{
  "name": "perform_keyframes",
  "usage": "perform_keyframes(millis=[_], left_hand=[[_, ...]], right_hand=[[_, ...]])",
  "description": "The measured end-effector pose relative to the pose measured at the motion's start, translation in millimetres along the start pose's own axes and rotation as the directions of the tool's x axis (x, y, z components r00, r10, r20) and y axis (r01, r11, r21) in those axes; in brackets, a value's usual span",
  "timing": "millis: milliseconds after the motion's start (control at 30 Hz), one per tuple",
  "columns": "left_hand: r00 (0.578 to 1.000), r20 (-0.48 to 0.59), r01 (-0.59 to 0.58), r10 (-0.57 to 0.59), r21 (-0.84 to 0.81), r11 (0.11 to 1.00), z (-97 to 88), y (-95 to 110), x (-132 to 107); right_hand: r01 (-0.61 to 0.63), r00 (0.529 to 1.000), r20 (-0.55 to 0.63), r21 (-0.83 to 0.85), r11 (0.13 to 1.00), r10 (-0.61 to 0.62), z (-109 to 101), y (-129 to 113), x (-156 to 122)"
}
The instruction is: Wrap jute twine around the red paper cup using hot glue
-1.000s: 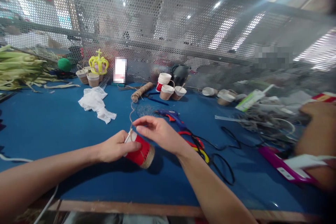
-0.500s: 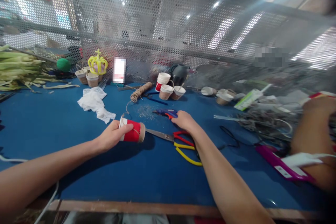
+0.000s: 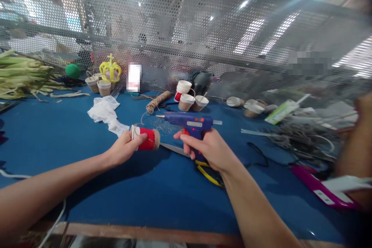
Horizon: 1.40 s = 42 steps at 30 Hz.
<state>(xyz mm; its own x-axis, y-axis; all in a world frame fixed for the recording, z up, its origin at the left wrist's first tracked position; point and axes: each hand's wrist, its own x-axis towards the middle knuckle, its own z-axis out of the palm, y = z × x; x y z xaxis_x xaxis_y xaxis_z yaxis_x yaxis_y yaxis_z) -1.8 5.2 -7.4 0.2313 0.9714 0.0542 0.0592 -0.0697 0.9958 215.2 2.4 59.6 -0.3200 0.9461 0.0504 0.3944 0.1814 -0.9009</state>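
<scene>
My left hand (image 3: 123,149) grips a red paper cup (image 3: 147,139) lying sideways, its bottom end wrapped in jute twine. A strand of twine runs from the cup back to a twine spool (image 3: 157,102) on the blue table (image 3: 58,131). My right hand (image 3: 207,147) is closed round the handle of a blue hot glue gun (image 3: 188,122), held above the table with its nozzle pointing left, just above and to the right of the cup. Scissors with red and yellow handles (image 3: 207,172) lie under my right hand.
A white cloth (image 3: 106,112) lies left of the cup. Twine-wrapped cups (image 3: 188,100) and a yellow crown (image 3: 109,70) stand along the perforated metal screen (image 3: 186,35). Black cable, a pink tool (image 3: 319,190) and clutter fill the right side, where another person's arm (image 3: 353,147) rests.
My right hand let go of the twine at the cup, reached right to the glue gun on the table, and has lifted it with its nozzle toward the cup. The left hand shifted the cup slightly away.
</scene>
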Motion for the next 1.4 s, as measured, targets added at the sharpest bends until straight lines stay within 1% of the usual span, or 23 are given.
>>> perform_keyframes(millis=[100, 200, 267, 333, 500, 633, 800, 1067, 1233, 1400], left_hand=[[1.000, -0.015, -0.016, 0.015, -0.036, 0.999, -0.8, 4, 2], [1.000, -0.012, -0.008, 0.007, -0.069, 0.998, -1.2, 7, 4], [1.000, -0.023, 0.012, -0.014, -0.088, 0.996, -1.3, 7, 5], [0.998, -0.034, 0.044, -0.048, -0.125, 0.991, -1.3, 8, 5], [0.995, -0.015, 0.089, -0.095, -0.250, 0.964, -1.0, 11, 5], [0.994, -0.009, 0.099, -0.106, -0.272, 0.957, -0.3, 13, 5], [0.992, -0.040, 0.111, -0.124, -0.228, 0.967, -0.5, 12, 4], [0.998, -0.038, 0.046, -0.049, -0.075, 0.996, -2.7, 8, 4], [1.000, -0.001, 0.003, -0.003, 0.022, 1.000, -1.6, 9, 2], [0.995, 0.049, -0.090, 0.085, 0.113, 0.989, -0.7, 14, -2]], right_hand=[[-0.033, 0.999, 0.029, -0.125, 0.992, 0.037, 6, 2, -8], [-0.072, 0.997, -0.011, -0.251, 0.965, 0.071, 9, 1, -15], [-0.086, 0.996, -0.044, -0.292, 0.953, 0.076, 11, -1, -18], [-0.061, 0.998, -0.047, -0.299, 0.952, 0.049, 13, -3, -20], [0.074, 0.994, -0.049, -0.368, 0.927, -0.099, 13, -2, -21], [0.093, 0.990, -0.054, -0.444, 0.891, -0.130, 13, 0, -24], [0.110, 0.988, -0.042, -0.483, 0.869, -0.149, 14, -2, -26], [0.123, 0.982, -0.063, -0.508, 0.852, -0.180, 16, -2, -26], [0.120, 0.981, -0.066, -0.527, 0.841, -0.182, 14, 2, -24], [0.141, 0.978, -0.056, -0.531, 0.836, -0.200, 13, 2, -23]])
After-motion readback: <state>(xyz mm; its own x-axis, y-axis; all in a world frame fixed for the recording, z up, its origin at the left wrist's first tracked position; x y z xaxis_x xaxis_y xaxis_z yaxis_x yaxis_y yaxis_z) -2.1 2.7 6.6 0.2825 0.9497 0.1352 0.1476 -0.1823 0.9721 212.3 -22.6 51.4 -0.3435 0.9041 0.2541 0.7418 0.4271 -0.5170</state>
